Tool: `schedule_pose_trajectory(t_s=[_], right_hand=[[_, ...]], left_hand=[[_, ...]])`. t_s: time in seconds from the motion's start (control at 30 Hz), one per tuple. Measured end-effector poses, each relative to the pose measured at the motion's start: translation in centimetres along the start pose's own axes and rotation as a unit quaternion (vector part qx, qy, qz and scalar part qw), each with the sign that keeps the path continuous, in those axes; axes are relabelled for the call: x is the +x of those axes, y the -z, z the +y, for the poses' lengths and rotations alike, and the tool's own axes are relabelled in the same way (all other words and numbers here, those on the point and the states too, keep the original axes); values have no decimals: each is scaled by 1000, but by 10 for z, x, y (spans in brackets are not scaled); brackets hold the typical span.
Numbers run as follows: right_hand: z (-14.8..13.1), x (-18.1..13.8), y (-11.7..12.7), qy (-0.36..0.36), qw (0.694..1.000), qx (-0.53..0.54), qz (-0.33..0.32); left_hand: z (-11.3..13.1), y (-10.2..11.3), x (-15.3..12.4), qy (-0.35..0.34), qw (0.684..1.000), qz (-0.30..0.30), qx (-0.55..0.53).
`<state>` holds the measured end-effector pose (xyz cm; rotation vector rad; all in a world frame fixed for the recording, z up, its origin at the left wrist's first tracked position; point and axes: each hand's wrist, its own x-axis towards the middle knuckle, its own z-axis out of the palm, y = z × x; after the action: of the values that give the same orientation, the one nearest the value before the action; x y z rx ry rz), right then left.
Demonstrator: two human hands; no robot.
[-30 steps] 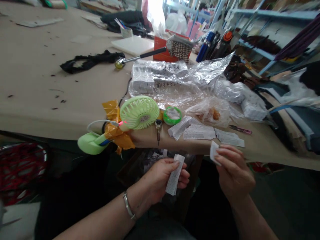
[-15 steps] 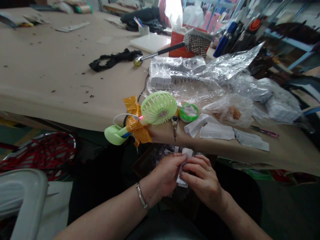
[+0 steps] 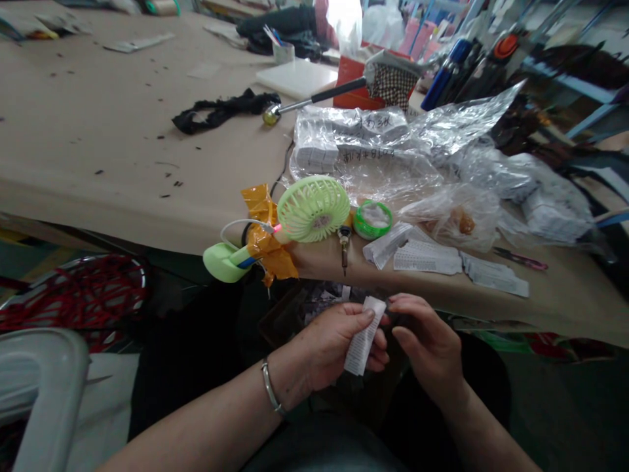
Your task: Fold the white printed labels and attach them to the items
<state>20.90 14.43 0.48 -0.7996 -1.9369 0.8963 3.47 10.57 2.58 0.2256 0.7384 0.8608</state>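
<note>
Below the table's front edge, my left hand [image 3: 330, 347] is closed on a small stack of white printed labels [image 3: 363, 335], thumb on top. My right hand [image 3: 428, 347] sits just to the right of it, fingers curled and pinched near the top of the stack; whether anything lies in them is hidden. A silver bracelet [image 3: 270, 388] circles my left wrist. More white labels [image 3: 426, 258] lie on the table edge just above my hands.
A green handheld fan [image 3: 312, 210] is taped to the table edge with orange tape, beside a green tape roll [image 3: 372, 219]. Clear plastic bags [image 3: 373, 154] of label bundles, small scissors [image 3: 519, 259], black cloth [image 3: 221, 110], a red box [image 3: 354, 82]. A red-corded basket [image 3: 73, 295] stands at left.
My hands came together over the labels, then parted slightly. The loose label that my right hand held a second ago is no longer seen in it. The view shifted left.
</note>
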Motion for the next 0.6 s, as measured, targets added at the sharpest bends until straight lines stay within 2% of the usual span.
schedule_pose_trajectory(t_s=[0.07,0.13,0.2,0.27,0.4,0.6], right_hand=[[8,5,4,-127,982,131,-44],[14,12,5,-230,924,266,-151],[18,17,3,-290,859,353,-234],[19,21,0,-309,820,408,-258],[17,23,-9,-316,790,472,-231],[16,21,-15,-335,784,474,-222]], left_hand=[[-1,0,-2,16,999,-30,22],[-2,1,-3,22,998,-49,35],[-4,1,-4,25,997,-60,45],[-6,0,-5,24,996,-62,54],[-5,0,-7,18,996,-56,69],[-8,2,-6,9,996,-32,78]])
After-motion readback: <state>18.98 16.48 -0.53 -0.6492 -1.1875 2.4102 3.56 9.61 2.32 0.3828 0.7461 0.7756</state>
